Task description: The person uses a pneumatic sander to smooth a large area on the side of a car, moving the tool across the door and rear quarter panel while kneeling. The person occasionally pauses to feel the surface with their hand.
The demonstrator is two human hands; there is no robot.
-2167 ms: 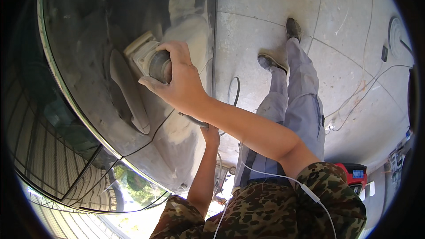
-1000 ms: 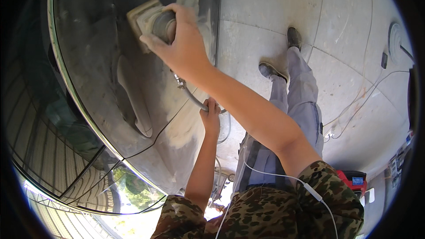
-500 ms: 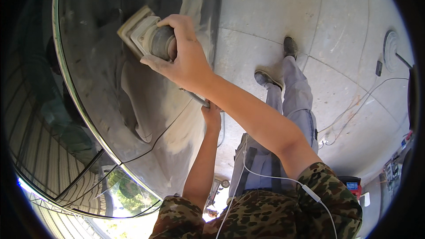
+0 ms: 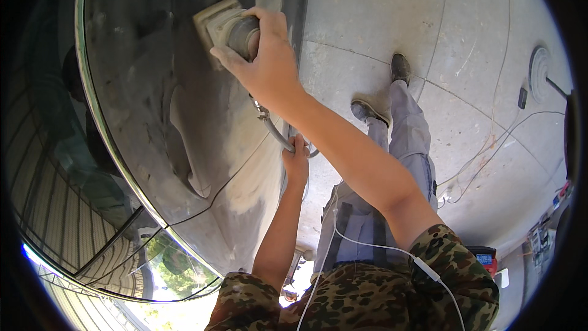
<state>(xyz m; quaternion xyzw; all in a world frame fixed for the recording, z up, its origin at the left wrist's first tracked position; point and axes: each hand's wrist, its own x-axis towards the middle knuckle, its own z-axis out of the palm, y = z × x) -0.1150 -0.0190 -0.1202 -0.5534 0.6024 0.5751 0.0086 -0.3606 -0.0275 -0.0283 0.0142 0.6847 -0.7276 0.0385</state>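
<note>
My right hand (image 4: 267, 61) is wrapped round a dusty square-pad sander (image 4: 217, 32), whose pad rests on the dark, patchily scuffed car door (image 4: 131, 67) above the recessed door handle (image 4: 188, 147). A metal coupling and grey hose (image 4: 275, 132) run down from the sander beneath my right wrist. My left hand (image 4: 296, 159) grips that hose lower down, beside the door's edge, with its fingers curled round it.
A chrome trim strip (image 4: 113, 165) borders the window at left. On the concrete floor (image 4: 465, 24) at right lie thin cables, a small black box (image 4: 522, 98) and a round grey disc (image 4: 539, 73). My shoes are at centre right; a red-and-black object (image 4: 487, 262) sits lower right.
The sander and my right hand have moved up the door from 2.2 seconds ago, and up and rightward since half a second ago. My left hand has shifted upward, still on the hose.
</note>
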